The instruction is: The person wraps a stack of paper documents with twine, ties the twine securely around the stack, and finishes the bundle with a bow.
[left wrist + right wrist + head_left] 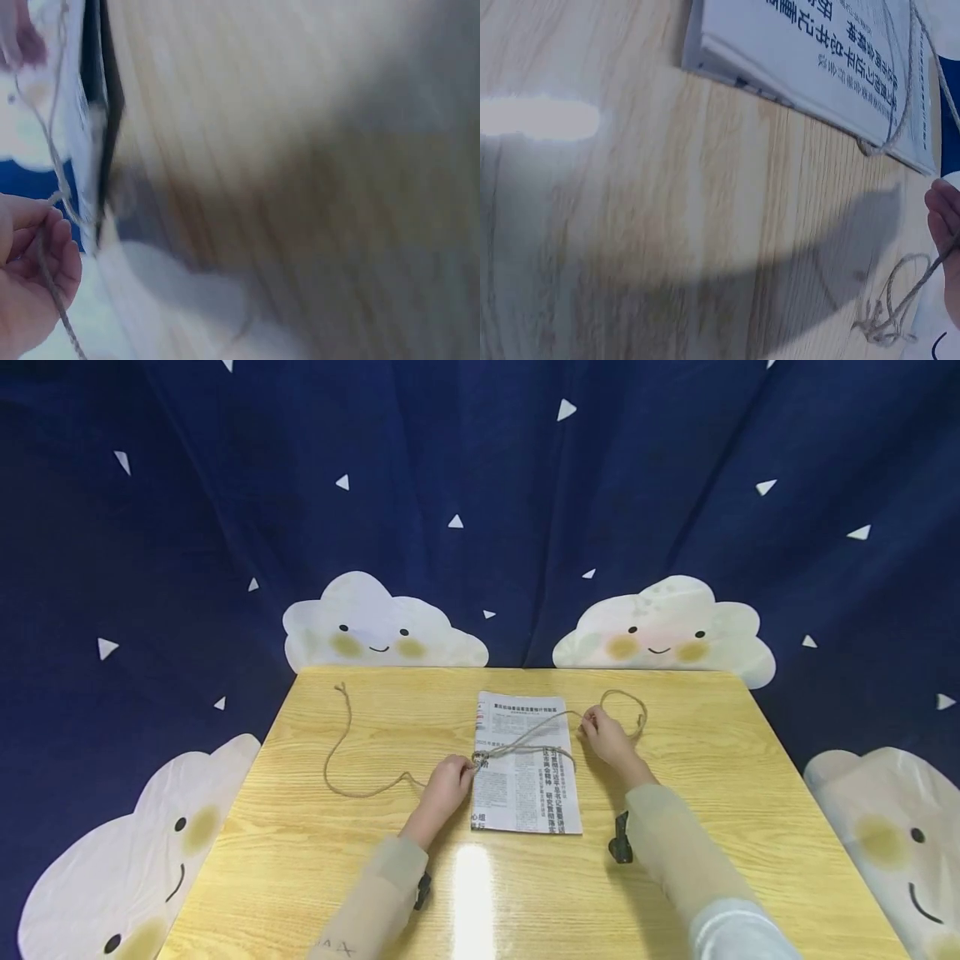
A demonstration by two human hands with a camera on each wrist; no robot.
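Observation:
A folded newspaper bundle (517,797) lies on the table, with a thin brown twine (525,742) running across its top. My left hand (448,783) is at the bundle's left edge and pinches the twine there; in the left wrist view the twine (51,281) passes through its curled fingers. Just beyond the right edge, my right hand (609,739) grips the other length, drawn taut from the left side. One strand bends over the right edge of the newspaper (817,60). In the right wrist view only part of the right hand (946,225) shows.
The wooden table (300,877) carries a loose twine tail (327,760) curving out on the left and a loop (637,697) beyond the right hand. A dark blue curtain (450,460) with white clouds stands behind and around the table.

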